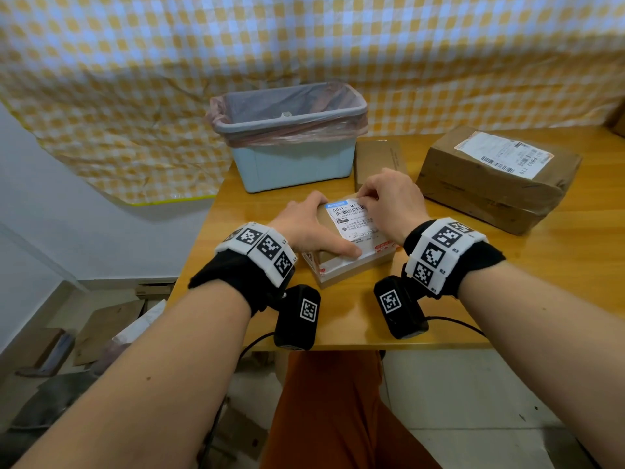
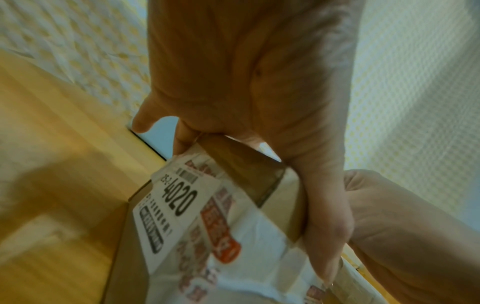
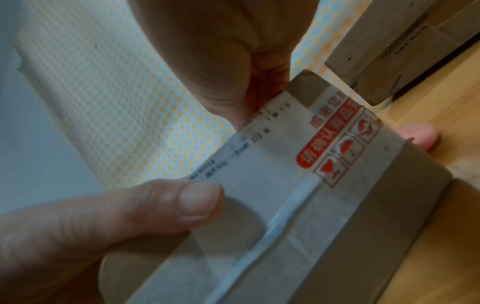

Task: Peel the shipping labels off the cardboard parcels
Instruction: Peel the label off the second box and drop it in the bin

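1. Head view: a small brown cardboard parcel [image 1: 351, 255] sits near the front edge of a yellow wooden desk [image 1: 507, 282], with bare desk around it on its near and right sides.
2. On top of the parcel is a white shipping label [image 1: 355, 223] with a blue header; it reads "501E" and "M1" above a barcode.
3. The left hand [image 1: 309, 228] grips the parcel's left side, thumb pressed flat on the near end of the label, fingers curled over the far left corner.
4. The right hand [image 1: 389, 201] has its fingers [image 3: 244, 115] curled, pinching the label's far right edge; whether the edge has lifted is hard to tell.
5. A pale blue plastic bin [image 1: 291, 164] lined with a pink bag stands just behind the parcel, at the desk's back edge.
6. A thin brown cardboard box [image 1: 375, 160] lies beside the bin, partly hidden by the right hand.
7. A large brown cardboard parcel [image 1: 497, 187] rests well apart on the right; its own white label [image 1: 504, 154] reads "P802 TT0".
8. Left wrist view: a second sticker [image 2: 174, 207] on the small parcel's side shows "4020"; the smaller print is blurred.
9. Right wrist view: red-printed tape [image 3: 335, 152] with fragile symbols crosses the parcel.
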